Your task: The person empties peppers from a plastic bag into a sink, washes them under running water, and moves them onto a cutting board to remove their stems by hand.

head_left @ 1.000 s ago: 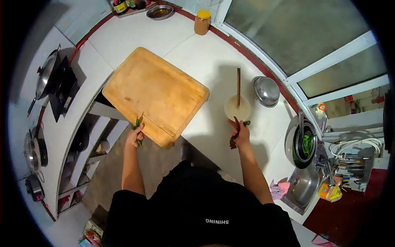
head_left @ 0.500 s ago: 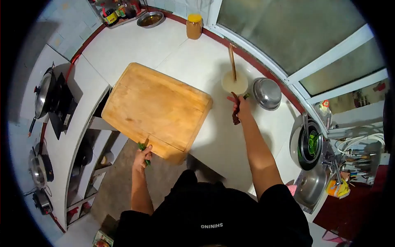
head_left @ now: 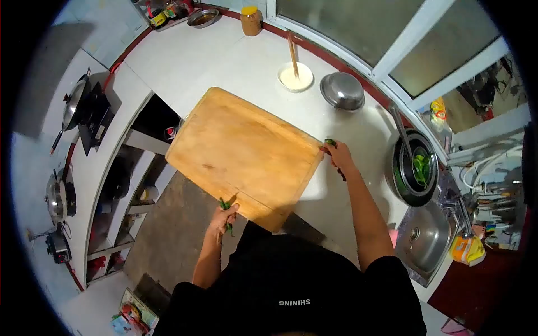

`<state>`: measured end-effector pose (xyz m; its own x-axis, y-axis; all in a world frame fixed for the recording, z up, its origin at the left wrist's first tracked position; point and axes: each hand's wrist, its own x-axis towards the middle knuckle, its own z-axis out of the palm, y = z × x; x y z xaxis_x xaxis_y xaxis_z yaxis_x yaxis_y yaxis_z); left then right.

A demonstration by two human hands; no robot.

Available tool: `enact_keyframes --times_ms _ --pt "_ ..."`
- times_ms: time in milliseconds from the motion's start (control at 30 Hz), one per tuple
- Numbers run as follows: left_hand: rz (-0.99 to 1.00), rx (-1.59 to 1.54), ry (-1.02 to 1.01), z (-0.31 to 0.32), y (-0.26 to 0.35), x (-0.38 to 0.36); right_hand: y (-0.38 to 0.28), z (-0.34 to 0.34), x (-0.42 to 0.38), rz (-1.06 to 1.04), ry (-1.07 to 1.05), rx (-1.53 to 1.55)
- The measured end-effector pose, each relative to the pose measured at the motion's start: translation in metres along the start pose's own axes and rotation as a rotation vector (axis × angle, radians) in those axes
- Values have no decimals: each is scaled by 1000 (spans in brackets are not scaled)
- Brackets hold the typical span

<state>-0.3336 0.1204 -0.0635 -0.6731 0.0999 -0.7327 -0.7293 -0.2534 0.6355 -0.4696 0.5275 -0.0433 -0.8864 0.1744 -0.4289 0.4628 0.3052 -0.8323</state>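
Observation:
My left hand (head_left: 220, 220) is closed around green peppers (head_left: 225, 204), whose ends stick out on both sides of the fist. It is at the near edge of a large wooden cutting board (head_left: 241, 151), fingertips right at the rim. My right hand (head_left: 339, 155) is closed at the board's right corner. A green pepper (head_left: 330, 143) pokes out above its fingers, and a narrow dark-brown thing (head_left: 342, 175) shows below them; I cannot tell what that is. The board's top is bare, and its near corner overhangs the counter edge towards my body.
Behind the board stand a white bowl (head_left: 284, 83) of pale liquid with chopsticks (head_left: 293, 53), an upturned metal bowl (head_left: 343, 92) and a yellow-lidded jar (head_left: 251, 22). Right are a dark basin (head_left: 399, 187) holding greens and a sink (head_left: 428, 241). A wok (head_left: 75, 103) is at the left.
My right hand has come back from beside the white bowl to the board's right corner, still holding its things. My left hand stays at the near edge; the camera view has shifted.

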Motion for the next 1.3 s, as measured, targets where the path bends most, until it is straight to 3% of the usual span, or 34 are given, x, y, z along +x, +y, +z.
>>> enact_keyframes --times_ms 167,333,400,467,500,600,667,700,733,767,800,833,867,967,1000,1067,1133,1200,1267,1300 --pt "-50 -6 -74 62 -64 -22 41 -64 -53 -7 139 -127" --pt "-99 54 -168 103 -120 -21 161 -122 -31 -67 325 -371" --pt "-116 101 -245 108 -122 -25 160 -133 -52 -99 319 -327" --pt "-133 284 -321 107 -106 -30 81 -145 -120 -121 262 -217" --pt "-144 439 -356 103 -84 -39 62 -166 -145 -276 224 -188" --pt "-171 769 -524 108 -4 -75 16 -231 -237 -324 265 215" --pt "-45 685 -606 161 43 -104 37 -276 -284 -320 400 639" --pt "-113 483 -913 172 42 -79 69 -299 -295 -422 226 905" --pt "-53 336 -1044 207 32 -71 102 -322 -305 -480 28 1168" --pt "-208 205 -1140 245 18 -57 171 -344 -296 -350 601 625" --pt "-375 87 -1218 283 5 -43 239 -367 -287 88 1037 96" --pt "61 600 -1240 333 26 -83 267 -372 -297 67 1007 -164" --pt "222 683 -1184 345 30 -76 292 -376 -308 41 996 -424" --pt "668 884 -944 358 21 -42 182 -299 -310 -6 1119 38" --pt "798 962 -859 355 20 -36 152 -257 -303 -286 1046 -331" --pt "331 709 -587 335 58 -42 133 -199 -268 -93 725 220" --pt "-4 379 -706 287 52 39 89 -128 -239 188 500 634" --pt "-118 298 -620 258 71 28 103 -69 -190 193 340 734" --pt "-149 280 -528 233 63 69 90 -17 -150 133 249 1032" --pt "-163 272 -479 223 60 85 76 0 -139 125 225 1033"
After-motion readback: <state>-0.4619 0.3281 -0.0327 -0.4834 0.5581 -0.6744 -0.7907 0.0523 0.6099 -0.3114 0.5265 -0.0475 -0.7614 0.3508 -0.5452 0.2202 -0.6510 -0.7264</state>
